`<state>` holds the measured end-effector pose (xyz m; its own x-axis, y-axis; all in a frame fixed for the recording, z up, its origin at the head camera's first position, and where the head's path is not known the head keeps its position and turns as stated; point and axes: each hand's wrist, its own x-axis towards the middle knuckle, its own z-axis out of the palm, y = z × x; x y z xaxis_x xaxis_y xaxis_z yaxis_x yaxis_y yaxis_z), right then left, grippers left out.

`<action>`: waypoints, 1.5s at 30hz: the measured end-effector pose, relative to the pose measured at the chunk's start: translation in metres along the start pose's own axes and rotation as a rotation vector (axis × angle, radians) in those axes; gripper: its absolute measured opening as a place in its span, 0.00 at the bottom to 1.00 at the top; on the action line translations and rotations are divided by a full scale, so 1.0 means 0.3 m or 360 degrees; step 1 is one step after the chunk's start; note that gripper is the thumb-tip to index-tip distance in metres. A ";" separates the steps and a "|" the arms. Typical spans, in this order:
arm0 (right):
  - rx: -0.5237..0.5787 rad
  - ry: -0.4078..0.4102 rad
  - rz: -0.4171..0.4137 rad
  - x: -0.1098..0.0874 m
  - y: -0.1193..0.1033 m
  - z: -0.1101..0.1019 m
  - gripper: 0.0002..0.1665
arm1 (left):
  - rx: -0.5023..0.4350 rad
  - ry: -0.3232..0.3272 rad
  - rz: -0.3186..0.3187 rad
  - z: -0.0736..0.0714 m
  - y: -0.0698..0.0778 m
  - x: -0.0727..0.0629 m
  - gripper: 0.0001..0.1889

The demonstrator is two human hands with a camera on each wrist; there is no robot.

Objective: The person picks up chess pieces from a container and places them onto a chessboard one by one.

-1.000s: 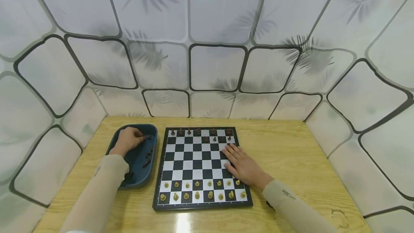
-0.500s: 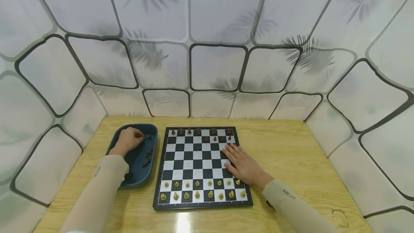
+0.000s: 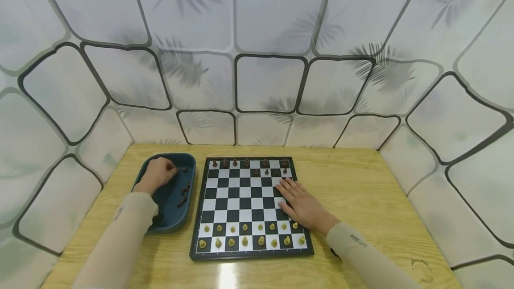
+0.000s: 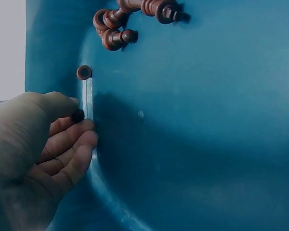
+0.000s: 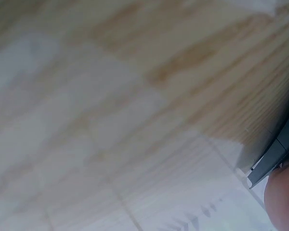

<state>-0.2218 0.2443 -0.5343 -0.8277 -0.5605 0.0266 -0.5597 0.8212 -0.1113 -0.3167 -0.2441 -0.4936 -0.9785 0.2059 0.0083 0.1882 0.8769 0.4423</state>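
Inside the blue plastic tray [image 3: 173, 226], my left hand [image 3: 158, 174] pinches a dark red-brown chess piece [image 4: 77, 115] between thumb and fingers; most of it is hidden by them. A single brown chess piece [image 4: 84, 72] stands or lies just beyond the fingertips in the left wrist view. Several more brown pieces [image 4: 116, 38] lie further along the tray floor. My right hand [image 3: 301, 204] rests with straight fingers on the right side of the black-and-white chessboard [image 3: 245, 191]. Only a bit of that hand shows in the right wrist view.
Yellow chess pieces [image 3: 245, 241] fill two rows at the board's near side. Several brown chess pieces [image 3: 246, 163] stand along its far edge. The wooden table [image 3: 349, 177] meets a patterned cloth wall [image 3: 265, 84] behind and at both sides.
My left hand has shifted slightly left within the tray, away from the loose brown piece near its fingertips. The right hand has stayed in place on the board.
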 end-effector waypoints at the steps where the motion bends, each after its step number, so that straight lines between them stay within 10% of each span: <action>1: -0.0001 -0.0002 -0.0001 0.001 0.000 -0.001 0.39 | 0.0000 0.0028 0.0004 0.000 -0.001 -0.003 0.13; 15: 0.0014 -0.0015 0.0004 0.001 -0.004 -0.006 0.39 | -0.0204 0.0390 0.0039 -0.034 0.059 -0.012 0.16; 45: 0.0026 -0.0008 0.0023 0.000 0.006 0.010 0.39 | -0.0423 0.0467 0.0197 -0.016 0.250 0.049 0.08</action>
<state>-0.2227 0.2455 -0.5375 -0.8355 -0.5491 0.0196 -0.5468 0.8274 -0.1281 -0.3173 -0.1773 -0.4559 -0.9396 0.1364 0.3139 0.3151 0.7028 0.6378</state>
